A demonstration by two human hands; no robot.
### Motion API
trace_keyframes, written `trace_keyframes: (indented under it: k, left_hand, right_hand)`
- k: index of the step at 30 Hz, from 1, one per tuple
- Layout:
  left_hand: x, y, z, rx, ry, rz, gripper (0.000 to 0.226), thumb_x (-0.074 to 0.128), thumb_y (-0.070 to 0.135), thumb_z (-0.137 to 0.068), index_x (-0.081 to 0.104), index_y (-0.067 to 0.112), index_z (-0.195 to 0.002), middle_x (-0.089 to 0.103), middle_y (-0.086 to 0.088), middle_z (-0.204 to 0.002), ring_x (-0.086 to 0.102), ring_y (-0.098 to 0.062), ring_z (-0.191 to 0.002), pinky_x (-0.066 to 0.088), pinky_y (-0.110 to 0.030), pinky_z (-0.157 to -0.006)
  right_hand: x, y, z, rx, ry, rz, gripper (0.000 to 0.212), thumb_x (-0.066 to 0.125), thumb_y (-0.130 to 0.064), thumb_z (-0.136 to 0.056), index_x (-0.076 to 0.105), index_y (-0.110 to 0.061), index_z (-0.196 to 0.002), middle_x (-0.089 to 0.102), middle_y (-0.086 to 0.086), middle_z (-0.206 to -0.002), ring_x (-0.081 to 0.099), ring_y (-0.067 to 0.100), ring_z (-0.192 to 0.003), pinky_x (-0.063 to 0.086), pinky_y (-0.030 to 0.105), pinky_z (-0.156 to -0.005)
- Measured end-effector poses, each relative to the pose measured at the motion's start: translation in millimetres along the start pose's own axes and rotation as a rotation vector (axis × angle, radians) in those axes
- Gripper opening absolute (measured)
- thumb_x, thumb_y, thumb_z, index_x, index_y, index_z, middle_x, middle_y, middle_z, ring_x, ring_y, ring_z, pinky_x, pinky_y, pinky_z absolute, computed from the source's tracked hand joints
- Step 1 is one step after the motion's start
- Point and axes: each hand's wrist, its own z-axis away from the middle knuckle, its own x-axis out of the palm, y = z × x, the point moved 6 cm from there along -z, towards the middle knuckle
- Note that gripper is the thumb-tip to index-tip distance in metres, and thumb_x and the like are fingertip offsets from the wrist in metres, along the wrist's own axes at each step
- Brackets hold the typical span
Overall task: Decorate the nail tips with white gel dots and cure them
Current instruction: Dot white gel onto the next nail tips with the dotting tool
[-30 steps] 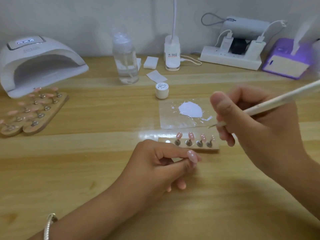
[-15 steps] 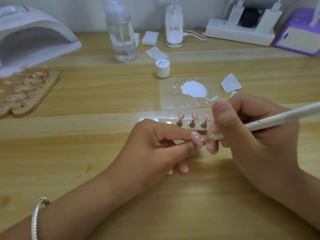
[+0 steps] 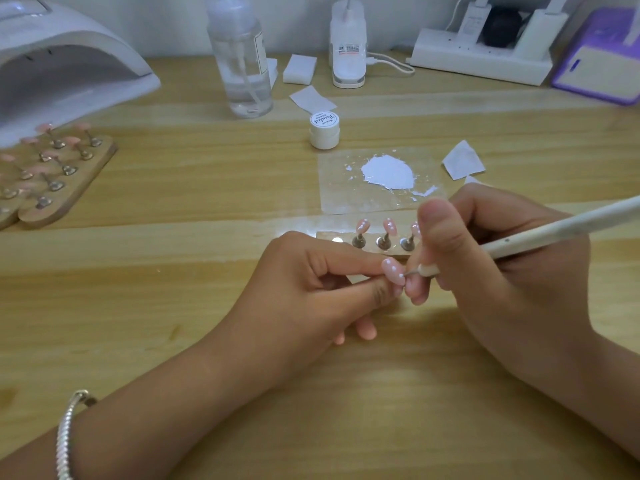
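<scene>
- Pink nail tip [image 3: 393, 270], dotted with white, is pinched between thumb and forefinger of the left hand [image 3: 304, 289], low over the wooden surface [image 3: 173, 306].
- Right hand [image 3: 491, 271] grips a white dotting pen [image 3: 554, 228] like a pencil; its fine metal point touches the tip's right edge.
- Just behind, a holder strip [image 3: 325, 237] carries three dotted tips [image 3: 389, 226] on stems.
- Beyond lies a clear sheet [image 3: 332, 188] with a white gel puddle [image 3: 388, 173], then a small gel pot [image 3: 324, 129].
- Far left: a white curing lamp [image 3: 69, 64], with wooden boards [image 3: 100, 161] of pink tips in front of it.
</scene>
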Motion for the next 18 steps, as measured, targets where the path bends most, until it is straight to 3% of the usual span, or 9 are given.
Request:
trace_keyframes:
  k: [18]
  left_hand:
    - [0.2,0.1,-0.2,0.006,-0.001,-0.019,0.012,0.072,0.018,-0.083,0.08,0.028,-0.084,0.076,0.006,-0.078,0.065,-0.011,-0.048,0.042,-0.018,-0.041]
  right_hand:
    - [1.7,-0.4,-0.5,0.002,-0.024,0.017,0.042,0.057,-0.023,-0.097,0.055,-0.002,-0.06,0.061,-0.002,-0.051,0.059,0.007,-0.044,0.041,0.008,-0.052]
